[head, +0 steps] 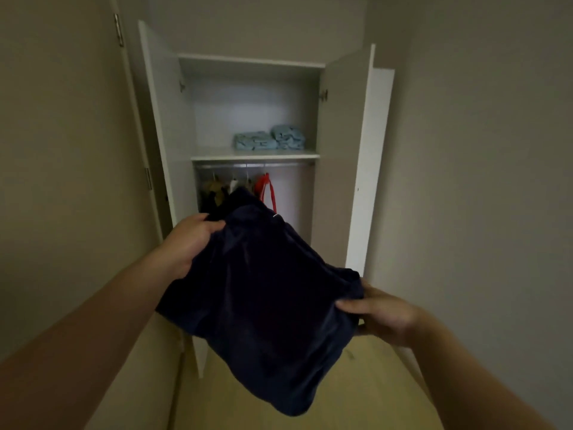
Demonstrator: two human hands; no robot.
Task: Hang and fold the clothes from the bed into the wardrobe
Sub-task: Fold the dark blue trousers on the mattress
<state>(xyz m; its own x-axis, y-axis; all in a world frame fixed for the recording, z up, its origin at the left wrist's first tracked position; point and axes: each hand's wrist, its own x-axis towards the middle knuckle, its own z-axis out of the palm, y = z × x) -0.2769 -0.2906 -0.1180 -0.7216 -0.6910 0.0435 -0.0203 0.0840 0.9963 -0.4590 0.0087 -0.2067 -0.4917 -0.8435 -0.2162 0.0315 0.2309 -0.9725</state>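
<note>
In the head view, the person's left hand (189,240) gripped the upper left edge of a dark navy, soft, velvety garment (266,305), its fingers curled over the bunched cloth. The right hand (376,315), lower and nearer the camera, pinched the garment's right edge, with the thumb lying on top and the other fingers hidden beneath. The garment was stretched between the two hands and sagged below them in loose folds, clear of the pale wooden floor (356,395) underneath. Beyond both hands stood a tall white wardrobe (341,156) with both doors swung open. Above the hands, on its white shelf (254,156), lay two folded light blue cloth piles (255,141) side by side and touching, the right one sitting slightly higher. Just under the shelf ran a metal hanging rail (279,165). From it hung a red garment (266,187) directly past the left hand's fingertips, and an olive-brown garment (214,189) further to that hand's left, the lower parts of both hidden behind the navy cloth.
</note>
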